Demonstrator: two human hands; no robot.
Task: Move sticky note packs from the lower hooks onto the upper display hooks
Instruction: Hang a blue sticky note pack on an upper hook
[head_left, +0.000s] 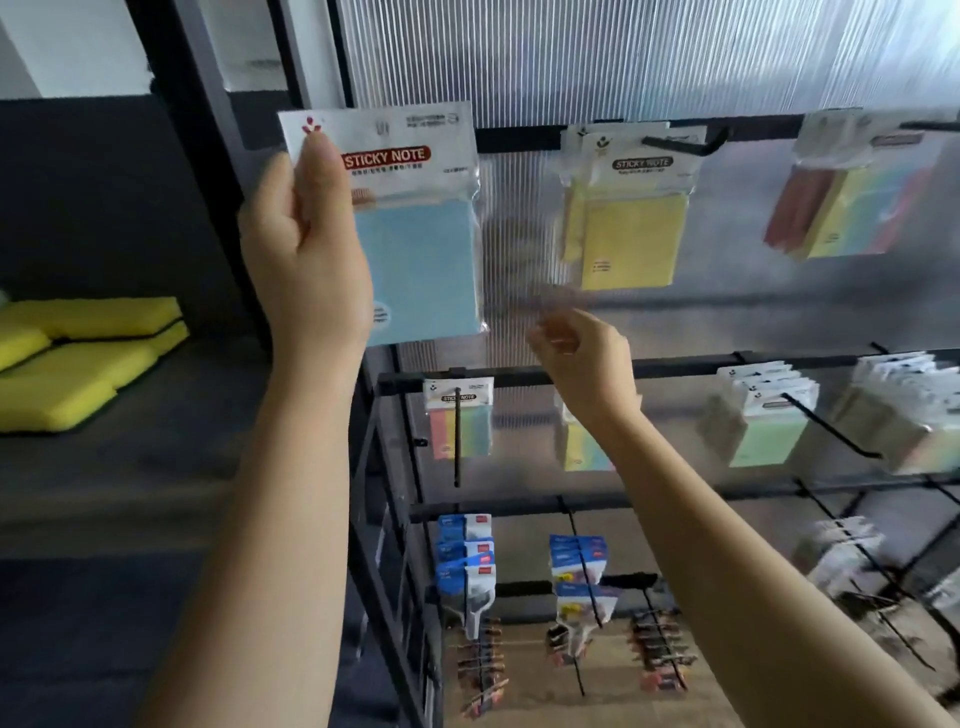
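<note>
I am seeing a blue sticky note pack (415, 249) raised at ten o'clock, level with the upper rail (519, 139). The left hand (306, 249) is gripping its left edge, thumb on the header card. At centre, the right hand (582, 358) is hovering blurred, fingers loosely curled, holding nothing. Yellow packs (631, 228) are hanging at one o'clock.

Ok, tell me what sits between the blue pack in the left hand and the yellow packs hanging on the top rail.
Nothing hangs there. In the head view only ribbed backing panel and bare top rail separate the blue pack from the yellow packs.
</note>
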